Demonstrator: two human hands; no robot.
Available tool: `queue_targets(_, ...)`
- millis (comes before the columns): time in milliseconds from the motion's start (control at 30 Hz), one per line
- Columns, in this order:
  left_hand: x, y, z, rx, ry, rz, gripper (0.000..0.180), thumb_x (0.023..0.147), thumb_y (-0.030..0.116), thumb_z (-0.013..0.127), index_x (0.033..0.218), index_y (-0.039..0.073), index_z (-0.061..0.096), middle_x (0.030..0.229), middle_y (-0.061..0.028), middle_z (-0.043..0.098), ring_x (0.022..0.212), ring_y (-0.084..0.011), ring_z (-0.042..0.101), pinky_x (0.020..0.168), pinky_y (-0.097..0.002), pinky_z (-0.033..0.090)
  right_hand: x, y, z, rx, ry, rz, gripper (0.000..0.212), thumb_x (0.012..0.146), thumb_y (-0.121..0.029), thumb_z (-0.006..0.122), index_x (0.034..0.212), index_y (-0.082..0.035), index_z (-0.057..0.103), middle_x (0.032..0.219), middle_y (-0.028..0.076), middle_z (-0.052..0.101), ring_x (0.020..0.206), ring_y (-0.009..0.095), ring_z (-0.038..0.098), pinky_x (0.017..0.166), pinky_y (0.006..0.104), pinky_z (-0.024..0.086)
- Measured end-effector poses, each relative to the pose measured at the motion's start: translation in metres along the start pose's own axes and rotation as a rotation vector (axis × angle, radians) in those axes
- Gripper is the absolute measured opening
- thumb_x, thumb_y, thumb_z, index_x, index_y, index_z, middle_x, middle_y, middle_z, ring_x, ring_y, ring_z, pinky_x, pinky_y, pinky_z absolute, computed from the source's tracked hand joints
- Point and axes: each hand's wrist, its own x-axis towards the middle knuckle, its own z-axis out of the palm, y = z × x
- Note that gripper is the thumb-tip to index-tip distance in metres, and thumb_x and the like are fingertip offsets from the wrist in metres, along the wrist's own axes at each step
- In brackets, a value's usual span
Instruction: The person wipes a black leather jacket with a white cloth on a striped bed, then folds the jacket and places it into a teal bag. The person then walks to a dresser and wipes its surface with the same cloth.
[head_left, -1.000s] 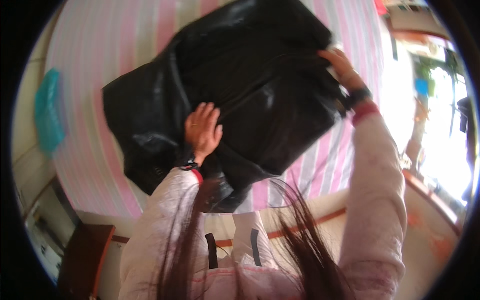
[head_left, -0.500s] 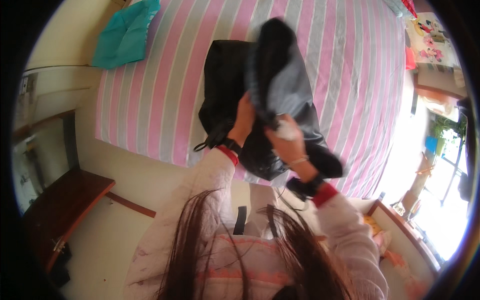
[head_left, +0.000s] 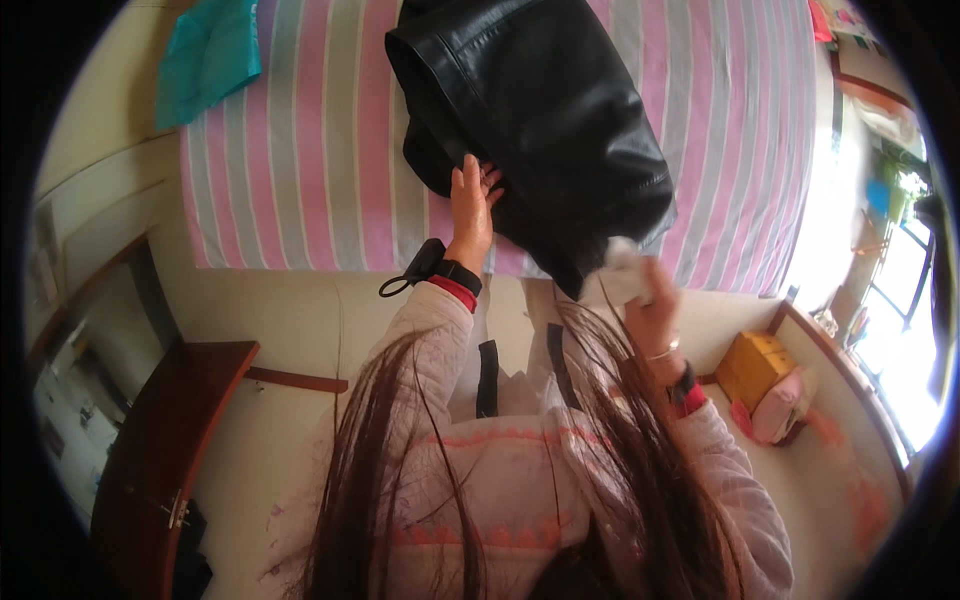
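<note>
A black leather jacket (head_left: 560, 110), glossy and partly folded, lies over the near edge of the bed. My left hand (head_left: 472, 210) is against its left edge, fingers stretched out and touching the leather; it appears open. In my right hand (head_left: 655, 305) is a crumpled white tissue (head_left: 618, 272), pinched between the fingers beside the jacket's lower right corner. That hand is a little blurred by motion. Both wrists carry dark straps.
Pink, grey and white striped bedding (head_left: 335, 130) covers the bed. A teal cloth bag (head_left: 208, 65) lies at its far left corner. To the left stands a dark red wooden surface (head_left: 165, 430). A yellow-brown box (head_left: 752, 368) and pink items are at the right.
The jacket has been laid flatter and farther away, its smooth face now spread out. My right hand with the tissue has pulled back toward me, to the right. The view has shifted.
</note>
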Motion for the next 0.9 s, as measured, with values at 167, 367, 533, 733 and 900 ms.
queue_targets(167, -0.004, -0.014, -0.003, 0.154, 0.083, 0.04, 0.052, 0.101, 0.048, 0.046, 0.131, 0.006, 0.041, 0.131, -0.0143, 0.055, 0.116, -0.0281, 0.056, 0.089, -0.0386, 0.046, -0.011, 0.09, 0.001, 0.321, 0.353, 0.79, 0.034, 0.09, -0.026, 0.073, 0.107, 0.0, 0.059, 0.083, 0.003, 0.064, 0.071, 0.013, 0.059, 0.064, 0.0284, 0.049)
queue_targets(367, -0.009, 0.006, -0.002, 0.304, 0.164, 0.054, 0.029, 0.101, 0.029, 0.05, 0.108, 0.003, 0.063, 0.108, -0.0075, 0.068, 0.093, -0.021, 0.065, 0.083, -0.0331, 0.048, -0.052, 0.122, 0.086, 1.471, 0.119, 0.965, 0.028, 0.098, -0.031, 0.062, 0.111, -0.006, 0.06, 0.095, 0.003, 0.066, 0.078, 0.016, 0.064, 0.067, 0.0293, 0.052)
queue_targets(533, -0.026, 0.007, -0.016, 0.462, 0.211, -0.014, 0.024, 0.1, 0.029, 0.054, 0.103, 0.011, 0.069, 0.11, -0.0022, 0.065, 0.099, -0.016, 0.057, 0.082, -0.0333, 0.043, -0.043, 0.103, 0.084, 1.584, 0.13, 1.057, 0.022, 0.097, -0.021, 0.059, 0.111, -0.004, 0.06, 0.101, 0.01, 0.069, 0.086, 0.024, 0.069, 0.073, 0.0362, 0.057)
queue_targets(733, -0.02, -0.002, -0.02, 0.043, 0.261, -0.299, 0.02, 0.098, 0.026, 0.059, 0.112, 0.014, 0.065, 0.116, -0.0028, 0.063, 0.106, -0.0208, 0.054, 0.093, -0.0464, 0.047, -0.032, 0.071, 0.056, 2.133, -0.153, 0.878, 0.043, 0.099, -0.032, 0.048, 0.124, 0.002, 0.056, 0.12, 0.015, 0.065, 0.104, 0.032, 0.065, 0.084, 0.0468, 0.057)
queue_targets(900, -0.038, 0.02, 0.011, 0.217, 0.074, 0.152, 0.026, 0.096, 0.012, 0.058, 0.121, 0.004, 0.057, 0.116, -0.0097, 0.063, 0.105, -0.0227, 0.059, 0.095, -0.0348, 0.047, -0.039, 0.051, 0.038, 2.283, -0.199, 0.667, 0.047, 0.094, -0.023, 0.055, 0.135, -0.002, 0.048, 0.131, 0.015, 0.061, 0.119, 0.031, 0.059, 0.098, 0.0462, 0.049)
